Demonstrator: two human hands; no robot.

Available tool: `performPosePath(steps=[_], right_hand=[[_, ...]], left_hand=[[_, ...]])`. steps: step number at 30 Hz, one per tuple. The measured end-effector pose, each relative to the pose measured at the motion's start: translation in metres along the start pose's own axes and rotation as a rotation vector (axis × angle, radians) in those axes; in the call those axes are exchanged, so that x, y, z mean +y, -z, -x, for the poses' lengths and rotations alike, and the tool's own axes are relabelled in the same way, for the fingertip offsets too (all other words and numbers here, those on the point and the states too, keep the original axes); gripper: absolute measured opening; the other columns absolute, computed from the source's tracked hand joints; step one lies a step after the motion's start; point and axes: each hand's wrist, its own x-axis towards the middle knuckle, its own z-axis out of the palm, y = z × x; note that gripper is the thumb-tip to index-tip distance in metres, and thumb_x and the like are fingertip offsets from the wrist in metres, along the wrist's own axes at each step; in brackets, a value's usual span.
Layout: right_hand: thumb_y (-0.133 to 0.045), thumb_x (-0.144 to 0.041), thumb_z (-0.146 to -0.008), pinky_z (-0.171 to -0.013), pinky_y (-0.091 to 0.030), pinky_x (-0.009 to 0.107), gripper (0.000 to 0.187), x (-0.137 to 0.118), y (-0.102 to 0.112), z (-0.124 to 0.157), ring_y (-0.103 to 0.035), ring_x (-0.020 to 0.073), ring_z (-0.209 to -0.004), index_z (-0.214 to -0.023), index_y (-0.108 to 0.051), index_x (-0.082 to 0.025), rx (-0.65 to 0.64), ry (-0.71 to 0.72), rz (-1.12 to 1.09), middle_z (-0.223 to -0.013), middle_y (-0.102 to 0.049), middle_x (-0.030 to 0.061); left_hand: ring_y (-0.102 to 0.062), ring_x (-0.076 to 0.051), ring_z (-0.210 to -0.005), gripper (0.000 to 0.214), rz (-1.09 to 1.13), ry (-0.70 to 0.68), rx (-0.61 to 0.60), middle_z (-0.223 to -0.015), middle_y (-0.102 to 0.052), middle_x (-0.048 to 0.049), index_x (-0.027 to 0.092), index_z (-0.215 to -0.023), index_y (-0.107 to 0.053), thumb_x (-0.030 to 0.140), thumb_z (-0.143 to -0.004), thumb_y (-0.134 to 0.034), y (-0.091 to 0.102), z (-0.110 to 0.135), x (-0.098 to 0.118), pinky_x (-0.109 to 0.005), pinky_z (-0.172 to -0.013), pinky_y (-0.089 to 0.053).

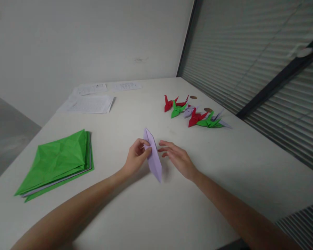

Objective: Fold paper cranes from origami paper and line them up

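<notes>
Our left hand (134,158) pinches the paper (154,161) over the table (114,215), seemingly to steady it; our right hand (179,158), loosely spread and empty, hovers just right of the paper; beyond it, cranes (195,118), presumably set aside

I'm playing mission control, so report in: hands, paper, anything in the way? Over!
Left hand pinching folded purple paper. Right hand open beside it. Paper birds farther off, not in the way.
</notes>
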Motion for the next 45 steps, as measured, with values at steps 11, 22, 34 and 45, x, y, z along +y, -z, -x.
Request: performPosePath(steps=[11, 22, 34, 45], right_hand=[[-0.061, -0.026, -0.088, -0.083, -0.05, 0.03, 0.026, 0.005, -0.002, 0.001, -0.062, 0.0156, -0.091, -0.113, -0.07, -0.028, -0.077, 0.136, 0.232, -0.095, -0.065, 0.0052], [-0.07, -0.039, -0.081, -0.066, -0.051, 0.029, 0.018, 0.001, 0.004, -0.003, -0.062, 0.0164, -0.077, -0.091, -0.078, -0.026, 0.109, 0.094, 0.111, -0.083, -0.065, 0.0063], [-0.078, -0.041, -0.072, -0.064, -0.049, 0.03, 0.016, 0.006, 0.001, -0.003, -0.061, 0.0162, -0.076, -0.077, -0.078, -0.026, 0.113, 0.01, -0.036, -0.08, -0.064, 0.0044], [-0.076, -0.044, -0.069, -0.064, -0.051, 0.03, 0.026, 0.005, -0.02, -0.003, -0.06, 0.0142, -0.064, -0.071, -0.067, -0.019, 0.299, -0.167, -0.08, -0.068, -0.066, 0.0014]], left_hand=[[-0.057, -0.011, -0.062, 0.031, 0.06, 0.159, -0.091, -0.074, -0.067, -0.0029, 0.015, -0.086, -0.069, 0.04, -0.07, -0.078, -0.001, -0.003, -0.007, -0.023, -0.059, -0.046], [-0.066, -0.017, -0.085, 0.02, -0.084, -0.175, -0.207, -0.094, -0.072, -0.0109, 0.017, -0.094, -0.074, 0.031, -0.08, -0.07, 0.003, 0.003, -0.01, -0.029, -0.077, -0.053], [-0.067, -0.018, -0.081, 0.016, -0.17, -0.248, -0.225, -0.087, -0.073, -0.01, 0.018, -0.079, -0.074, 0.033, -0.081, -0.071, 0.002, 0.005, -0.006, -0.03, -0.075, -0.052], [-0.063, -0.015, -0.065, 0.026, -0.144, -0.024, -0.08, -0.071, -0.07, -0.0052, 0.015, -0.076, -0.07, 0.041, -0.078, -0.072, -0.005, 0.009, -0.004, -0.028, -0.066, -0.05]])
